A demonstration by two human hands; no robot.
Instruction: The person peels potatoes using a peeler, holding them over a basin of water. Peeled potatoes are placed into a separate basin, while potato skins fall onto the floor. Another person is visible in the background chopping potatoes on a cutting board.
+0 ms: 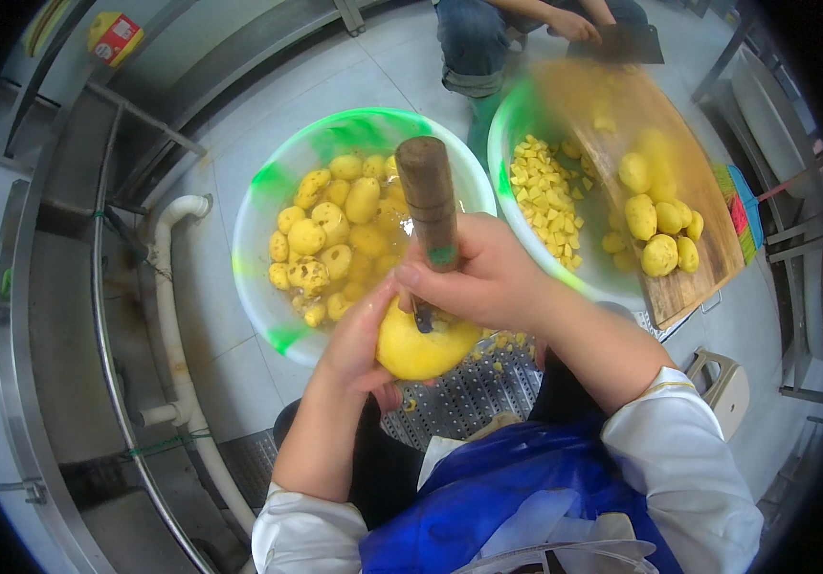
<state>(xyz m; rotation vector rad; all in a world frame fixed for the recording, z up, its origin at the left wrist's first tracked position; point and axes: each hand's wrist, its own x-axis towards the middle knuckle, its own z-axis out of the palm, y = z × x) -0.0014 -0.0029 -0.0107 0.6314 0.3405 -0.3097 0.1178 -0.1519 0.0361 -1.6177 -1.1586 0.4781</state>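
My left hand (pixel 363 341) holds a large peeled potato (pixel 422 351) from its left side and below. In my right hand (pixel 480 276) is a tool with a thick wooden handle (pixel 428 179); its dark metal end touches the top of the potato. Only part of that metal end shows. Just beyond my hands stands a green and white tub (pixel 253 287) of cloudy water, with several peeled potatoes (pixel 307 237) in it, some bearing brown spots.
A second tub (pixel 501 179) at the right holds potato chunks (pixel 542 197). Across it lies a wooden cutting board (pixel 706 237) with whole potatoes (pixel 659 255). Behind, a co-worker's hand (pixel 573 27) grips a cleaver (pixel 623 44). Pipes (pixel 175 323) run at the left; a stool (pixel 727 391) stands right.
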